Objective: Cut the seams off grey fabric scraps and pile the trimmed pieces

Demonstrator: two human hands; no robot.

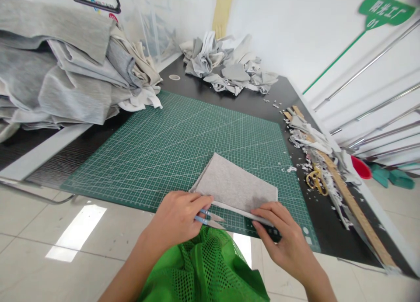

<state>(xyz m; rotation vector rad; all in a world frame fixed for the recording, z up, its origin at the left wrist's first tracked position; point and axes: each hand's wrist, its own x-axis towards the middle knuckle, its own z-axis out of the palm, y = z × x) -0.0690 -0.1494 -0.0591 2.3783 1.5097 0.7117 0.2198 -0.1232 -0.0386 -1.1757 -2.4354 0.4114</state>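
Grey folded fabric (pixel 238 181); right hand (pixel 282 230) pinches edge; left hand (pixel 180 216) holds edge, pointed scissors (pixel 212 223).

On the black tabletop (pixel 337 247), at the left side, there is a high heap of folded grey fabric (pixel 75 83). At the far end lies a loose pile of grey and white cloth scraps (pixel 229 70). Along the right edge, one pair of gold-coloured metal scissors (pixel 316 178) rests near a long, light-brown strip (pixel 348 195). Beyond it, a green sign with white writing (pixel 386 11) and thin metal poles (pixel 370 70) lean near the white wall (pixel 282 26).
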